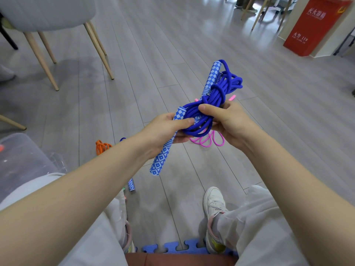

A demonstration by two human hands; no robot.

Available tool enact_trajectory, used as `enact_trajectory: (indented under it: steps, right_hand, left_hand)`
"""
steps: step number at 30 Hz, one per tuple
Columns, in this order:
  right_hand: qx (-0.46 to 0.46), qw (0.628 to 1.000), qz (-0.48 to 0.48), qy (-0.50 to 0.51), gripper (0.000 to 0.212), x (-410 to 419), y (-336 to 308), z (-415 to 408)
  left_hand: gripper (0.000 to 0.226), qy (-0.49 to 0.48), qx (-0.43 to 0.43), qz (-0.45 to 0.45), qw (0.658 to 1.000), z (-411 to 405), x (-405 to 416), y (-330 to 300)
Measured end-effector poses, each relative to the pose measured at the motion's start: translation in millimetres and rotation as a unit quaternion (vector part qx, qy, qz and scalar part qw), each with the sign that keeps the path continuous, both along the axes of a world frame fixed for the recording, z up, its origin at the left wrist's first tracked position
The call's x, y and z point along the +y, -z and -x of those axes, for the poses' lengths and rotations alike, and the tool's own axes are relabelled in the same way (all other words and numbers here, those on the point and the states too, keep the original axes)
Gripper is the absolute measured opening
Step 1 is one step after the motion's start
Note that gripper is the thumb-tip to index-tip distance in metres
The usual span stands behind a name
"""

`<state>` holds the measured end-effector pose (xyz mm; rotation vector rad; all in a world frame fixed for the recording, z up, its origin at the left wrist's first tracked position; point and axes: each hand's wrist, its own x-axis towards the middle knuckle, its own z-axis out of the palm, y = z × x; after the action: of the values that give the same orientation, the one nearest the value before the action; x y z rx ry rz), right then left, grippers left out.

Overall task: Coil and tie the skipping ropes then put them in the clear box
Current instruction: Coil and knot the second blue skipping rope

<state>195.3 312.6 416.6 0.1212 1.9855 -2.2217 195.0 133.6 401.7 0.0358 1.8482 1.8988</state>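
A blue skipping rope (221,89) with blue-and-white patterned handles is bundled into a coil, with a few turns wrapped round its middle. My left hand (165,129) grips one handle and the lower loops of the coil. My right hand (226,116) pinches the cord just below the wrapped turns. Both hands hold the bundle above the floor. On the floor under it lies a pink rope (207,141). An orange rope (101,146) lies to the left. The clear box (25,158) sits at the left edge, beside my left knee.
Another blue patterned handle (131,185) lies on the floor by my left leg. A grey chair (57,20) with wooden legs stands at the back left. A red cabinet (315,25) stands at the back right. My right shoe (214,208) rests on the wooden floor, with a blue foam mat (172,247) behind it.
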Motion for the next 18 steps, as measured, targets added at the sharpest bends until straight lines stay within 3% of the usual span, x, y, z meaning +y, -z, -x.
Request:
enact_trajectory:
  steps: [3,6,9,13,18]
  right_hand:
    - [0.021,0.999,0.017,-0.032,0.031,0,2,-3]
    - [0.02,0.995,-0.028,-0.096,0.027,-6,2,-9]
    - [0.027,0.987,-0.073,-0.137,0.03,-5,-1,-11]
    - [0.004,0.972,-0.166,-0.167,0.025,5,-8,-12]
    - [0.0,0.971,-0.163,-0.174,0.015,3,-2,-20]
  left_hand:
    - [0.012,-0.024,0.067,0.014,0.997,-2,-1,1]
    - [0.02,-0.049,0.128,0.038,0.99,-4,0,4]
    - [0.035,-0.034,0.144,0.048,0.988,-5,2,2]
    - [0.026,-0.01,0.166,0.079,0.983,-2,2,0]
    - [0.029,0.027,0.169,0.099,0.98,-3,-4,1]
